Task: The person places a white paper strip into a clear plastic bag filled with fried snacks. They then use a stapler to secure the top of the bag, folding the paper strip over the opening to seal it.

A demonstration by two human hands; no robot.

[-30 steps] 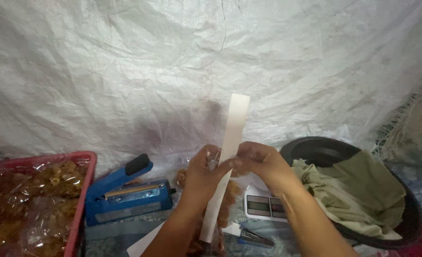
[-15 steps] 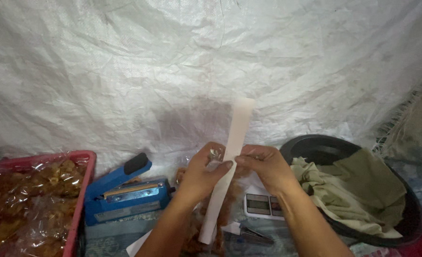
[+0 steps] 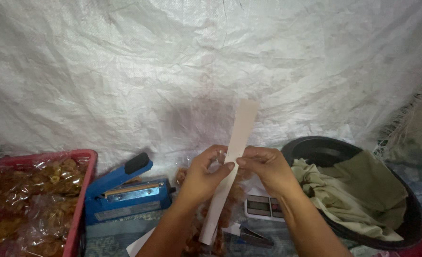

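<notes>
A long white paper strip (image 3: 242,126) stands almost upright in front of me, tilted slightly right at the top. My left hand (image 3: 205,172) and my right hand (image 3: 264,169) both pinch it near its middle, fingertips meeting on the strip. A clear plastic bag of brown fried snacks (image 3: 230,200) sits just behind and below my hands, partly hidden by them.
A blue heat sealer (image 3: 125,195) lies at the left of my hands. A red basket (image 3: 85,190) with bagged brown snacks is at far left. A small digital scale (image 3: 263,207) and a black basin (image 3: 325,147) holding olive cloth are at right. White woven sheeting hangs behind.
The strip has sunk a little lower in view and my hands have shifted slightly down with it. The grip stays the same.
</notes>
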